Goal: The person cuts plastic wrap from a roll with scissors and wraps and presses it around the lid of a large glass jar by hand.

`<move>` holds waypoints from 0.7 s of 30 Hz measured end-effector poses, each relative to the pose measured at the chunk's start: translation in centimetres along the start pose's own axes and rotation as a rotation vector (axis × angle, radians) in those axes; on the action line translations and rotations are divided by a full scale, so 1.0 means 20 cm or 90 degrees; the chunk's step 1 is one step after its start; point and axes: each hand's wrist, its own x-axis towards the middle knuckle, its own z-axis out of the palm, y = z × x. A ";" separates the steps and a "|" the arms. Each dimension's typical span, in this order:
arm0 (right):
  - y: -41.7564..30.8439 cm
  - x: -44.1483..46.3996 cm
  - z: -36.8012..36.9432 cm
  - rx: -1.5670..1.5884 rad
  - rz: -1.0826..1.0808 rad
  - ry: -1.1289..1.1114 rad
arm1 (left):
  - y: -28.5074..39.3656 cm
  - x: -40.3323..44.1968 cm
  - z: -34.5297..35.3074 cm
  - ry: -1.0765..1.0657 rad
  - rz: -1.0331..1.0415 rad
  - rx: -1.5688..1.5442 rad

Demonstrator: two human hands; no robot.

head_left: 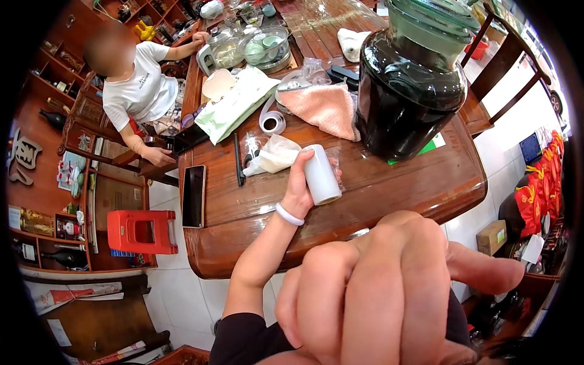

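My left hand [298, 185], with a pale bracelet at the wrist, is wrapped round a white roll [322, 175] with a brownish core. The roll stands at a tilt over the table's near part; whether it rests on the wood I cannot tell. Large and close to the camera is my right hand [383, 280], its fingers curled in and the thumb sticking out to the right. Nothing shows in it, though the inner side of the fingers is hidden. Beyond the roll lie a crumpled whitish bag [277, 155], a black pen [238, 159] and a pink cloth [322, 106].
A big glass jar of dark liquid [407, 91] stands at the right of the wooden table [365, 204]. A phone [194, 196] lies near the left edge. Another person [143, 91] sits at the far left. A red stool [143, 232] stands on the floor.
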 end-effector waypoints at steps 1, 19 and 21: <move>0.00 0.00 -0.01 0.003 -0.001 -0.001 | 0.00 0.00 0.00 -0.002 0.000 0.000; -0.01 0.09 -0.04 0.099 -0.028 -0.077 | -0.01 0.02 -0.03 0.040 0.013 0.013; -0.03 0.10 -0.05 0.116 -0.036 -0.095 | 0.00 0.03 -0.06 0.029 0.004 0.015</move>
